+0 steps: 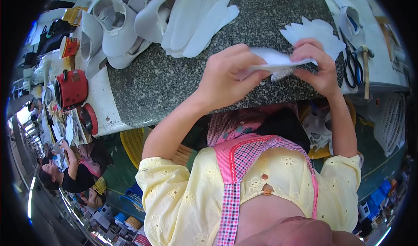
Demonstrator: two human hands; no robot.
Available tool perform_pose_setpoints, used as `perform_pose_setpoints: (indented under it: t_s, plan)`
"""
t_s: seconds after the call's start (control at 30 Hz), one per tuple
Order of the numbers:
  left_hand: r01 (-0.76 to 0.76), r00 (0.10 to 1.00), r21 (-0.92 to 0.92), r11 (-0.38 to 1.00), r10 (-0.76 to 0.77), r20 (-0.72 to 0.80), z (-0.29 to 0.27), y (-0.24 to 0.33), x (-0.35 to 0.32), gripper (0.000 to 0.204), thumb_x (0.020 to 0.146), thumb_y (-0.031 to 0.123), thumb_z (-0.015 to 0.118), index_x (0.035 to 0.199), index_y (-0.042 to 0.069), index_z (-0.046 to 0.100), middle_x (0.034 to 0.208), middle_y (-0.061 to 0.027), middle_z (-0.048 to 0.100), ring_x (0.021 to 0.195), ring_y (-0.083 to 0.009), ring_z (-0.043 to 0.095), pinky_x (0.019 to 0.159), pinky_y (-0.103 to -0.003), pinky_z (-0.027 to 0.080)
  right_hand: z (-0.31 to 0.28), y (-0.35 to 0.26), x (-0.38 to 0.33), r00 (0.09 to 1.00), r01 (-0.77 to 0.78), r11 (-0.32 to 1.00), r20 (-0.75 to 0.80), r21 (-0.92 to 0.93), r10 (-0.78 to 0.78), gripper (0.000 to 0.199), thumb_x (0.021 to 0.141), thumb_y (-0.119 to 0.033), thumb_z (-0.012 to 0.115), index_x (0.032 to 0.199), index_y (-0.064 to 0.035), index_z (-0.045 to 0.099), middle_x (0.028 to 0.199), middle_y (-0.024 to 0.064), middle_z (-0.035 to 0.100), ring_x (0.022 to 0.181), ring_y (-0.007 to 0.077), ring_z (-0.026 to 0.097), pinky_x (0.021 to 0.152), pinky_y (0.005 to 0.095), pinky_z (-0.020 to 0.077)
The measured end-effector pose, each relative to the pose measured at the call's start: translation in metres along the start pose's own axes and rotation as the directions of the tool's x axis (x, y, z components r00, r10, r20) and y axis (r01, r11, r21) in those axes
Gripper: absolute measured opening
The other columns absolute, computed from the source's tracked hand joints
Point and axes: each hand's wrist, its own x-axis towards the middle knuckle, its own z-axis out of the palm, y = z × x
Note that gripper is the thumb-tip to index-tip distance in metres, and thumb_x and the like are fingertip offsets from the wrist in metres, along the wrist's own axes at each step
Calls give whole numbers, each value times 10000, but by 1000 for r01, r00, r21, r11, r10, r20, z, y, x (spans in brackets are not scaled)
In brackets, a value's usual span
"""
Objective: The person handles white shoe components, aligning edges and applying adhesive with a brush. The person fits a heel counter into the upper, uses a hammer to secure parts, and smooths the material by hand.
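Observation:
My left hand (228,74) and my right hand (317,67) both grip one flat white cut piece (278,63), held edge-on between them just above the speckled grey stone worktop (174,80). A small translucent bit hangs under the piece near my right fingers. Behind my right hand lies a fan of several white cut pieces (315,32).
White insole-shaped pieces (196,21) and moulded white shoe parts (113,28) are heaped at the back left. Black-handled scissors (352,67) and a hammer (365,67) lie right. A red pot (72,89) stands left. Another person (65,172) sits at lower left, by a yellow basket (133,143).

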Motion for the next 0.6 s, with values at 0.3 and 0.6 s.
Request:
perform_pose_setpoints:
  t_s: [0.3, 0.6]
  plan:
    - [512, 820, -782, 354, -472, 323, 6, 5, -3, 294, 791, 177, 618, 1011, -2, 539, 823, -28, 594, 736, -69, 556, 652, -213, 447, 4, -13, 23, 860, -420, 358, 240, 834, 450, 116, 770, -116, 601, 769, -3, 579, 667, -26, 549, 591, 16, 475, 521, 158, 361]
    - [271, 707, -963, -9, -677, 205, 13, -2, -8, 266, 854, 232, 520, 1012, 20, 489, 814, -68, 583, 641, -108, 583, 549, -227, 509, 37, -24, 9, 869, -171, -87, 192, 981, 457, 325, 817, -251, 568, 954, 43, 550, 765, 88, 593, 665, 102, 560, 623, 251, 456]
